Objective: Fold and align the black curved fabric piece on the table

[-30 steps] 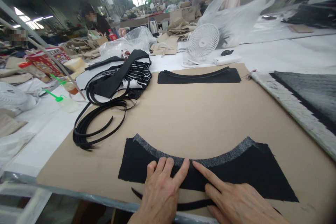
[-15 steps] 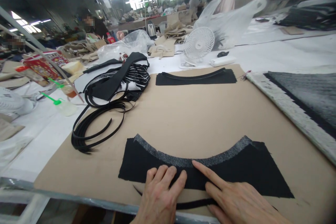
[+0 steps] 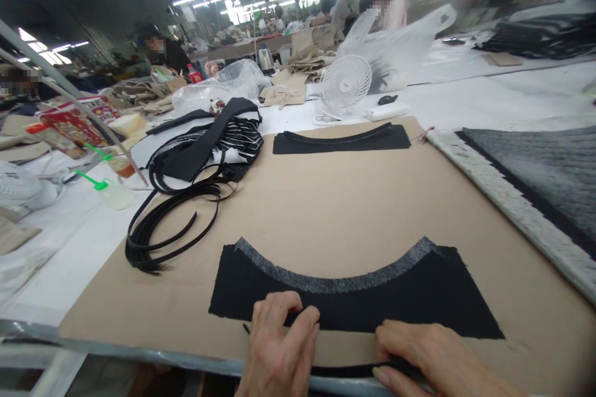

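A black fabric piece lies flat in front of me, with a grey mottled band along its curved upper edge. My left hand rests on its lower edge with fingers curled and closed; what they pinch, if anything, is hidden. A narrow black strip runs along the table's front edge, partly under my left hand, its tip poking out on the left. My right hand is closed on this strip between thumb and fingers, just below the fabric's lower edge.
Coiled black strips and a heap of dark striped fabric lie on the left. Another curved black piece is at the back of the brown board. Behind stands a white fan; grey fabric is at right.
My right hand has left the grey band, come down towards the front edge and closed on the black strip. My left fingers have curled in more. The view has shifted slightly.
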`<state>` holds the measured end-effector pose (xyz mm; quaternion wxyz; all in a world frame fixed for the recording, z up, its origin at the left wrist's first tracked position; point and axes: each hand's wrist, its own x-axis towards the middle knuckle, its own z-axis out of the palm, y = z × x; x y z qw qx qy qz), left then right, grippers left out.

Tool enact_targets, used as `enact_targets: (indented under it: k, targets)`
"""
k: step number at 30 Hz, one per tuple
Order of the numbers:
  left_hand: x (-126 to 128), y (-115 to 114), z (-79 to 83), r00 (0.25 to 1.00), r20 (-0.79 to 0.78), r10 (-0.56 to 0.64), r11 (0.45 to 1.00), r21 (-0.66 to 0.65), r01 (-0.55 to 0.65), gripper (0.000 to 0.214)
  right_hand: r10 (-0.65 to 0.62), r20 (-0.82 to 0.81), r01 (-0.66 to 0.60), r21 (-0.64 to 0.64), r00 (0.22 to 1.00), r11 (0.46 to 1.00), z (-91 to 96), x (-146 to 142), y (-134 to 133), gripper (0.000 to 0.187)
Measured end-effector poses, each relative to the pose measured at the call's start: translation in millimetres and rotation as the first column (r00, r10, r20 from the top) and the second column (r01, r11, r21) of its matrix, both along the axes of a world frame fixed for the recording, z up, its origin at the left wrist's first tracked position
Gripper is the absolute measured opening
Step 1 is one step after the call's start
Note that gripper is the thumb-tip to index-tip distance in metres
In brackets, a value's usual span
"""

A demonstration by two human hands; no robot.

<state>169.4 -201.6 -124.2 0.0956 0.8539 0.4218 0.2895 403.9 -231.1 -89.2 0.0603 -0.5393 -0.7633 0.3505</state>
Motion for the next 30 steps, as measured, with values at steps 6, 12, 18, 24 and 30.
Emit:
enact_targets:
  k: [6,12,18,24,30]
  targets:
    - [1,-1,15.0,0.914,-0.027,-0.406,0.889,-0.242,0.388,0.020,-0.044,-0.089,0.035,-0.104,0.995,0.994,8.2,-15,2,0.011]
    - [1,13,46.3,0.985,-0.056,-0.166,0.730,-0.679,0.084,0.013,-0.169,-0.073,0.163,-0.078,0.983,0.984,13.6,-12,3,0.017]
    - [15,41,61.8,0.990,-0.131,-0.043,0.759,-0.649,-0.053,0.011,-0.227,0.083,0.229,-0.013,0.970,0.973,9.7,-6,23,0.022]
    - [28,55,42.6,0.974,-0.226,-0.015,0.789,-0.601,-0.128,0.013,-0.224,0.229,0.220,0.042,0.947,0.975,8.2,-12,38,0.023]
    - [33,55,36.7,0.959,-0.282,0.013,0.812,-0.557,-0.175,0.013,-0.220,0.295,0.210,0.065,0.930,0.975,6.2,-17,45,0.023]
